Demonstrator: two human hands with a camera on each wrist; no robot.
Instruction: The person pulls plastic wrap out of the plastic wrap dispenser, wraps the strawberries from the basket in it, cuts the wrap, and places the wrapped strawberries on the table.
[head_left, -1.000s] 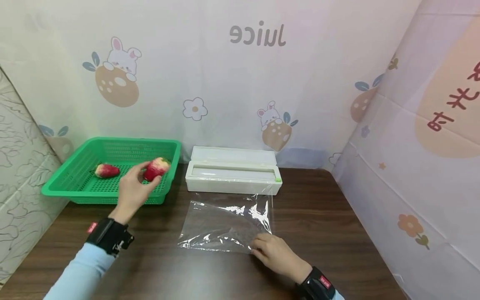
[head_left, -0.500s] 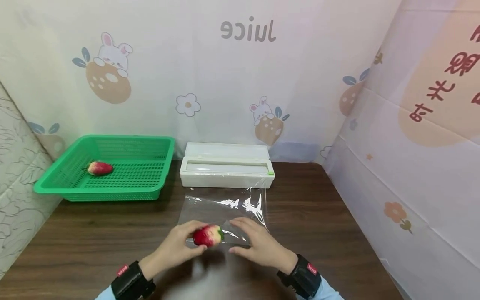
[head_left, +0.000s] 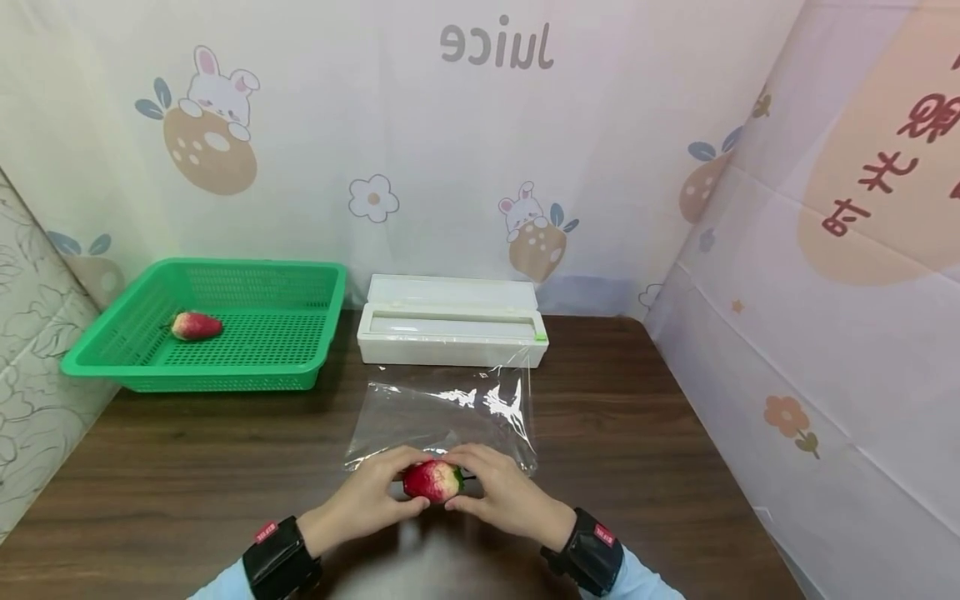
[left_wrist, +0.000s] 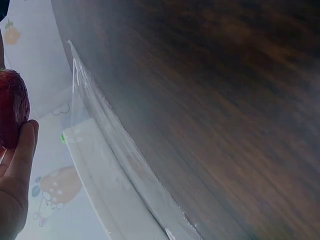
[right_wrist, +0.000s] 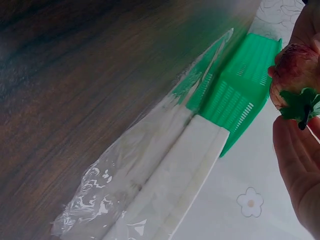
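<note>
A red and cream strawberry (head_left: 433, 482) with green leaves is held low in front of me, over the near edge of a sheet of clear cling film (head_left: 427, 417). My left hand (head_left: 363, 500) grips the strawberry's pointed end between thumb and fingers. At the leafy end, my right hand (head_left: 513, 500) has its thumb and fingers curved about the fruit. The right wrist view shows the leaves and dark stem of the strawberry (right_wrist: 295, 75) toward that hand; in the left wrist view its red end (left_wrist: 11, 107) is partly cut off. Fingers hide some of the fruit.
Behind the film stands a white cling film box (head_left: 450, 354), lid up, with the sheet running out toward me. At left is a green basket (head_left: 217, 381) with another strawberry (head_left: 197, 326) in it. Printed cloth walls (head_left: 442, 142) enclose the dark wooden table (head_left: 637, 467).
The left hand has brought the strawberry from the green basket to the film's near edge. The right hand has left the film's corner and closed in on the strawberry's leafy end.
</note>
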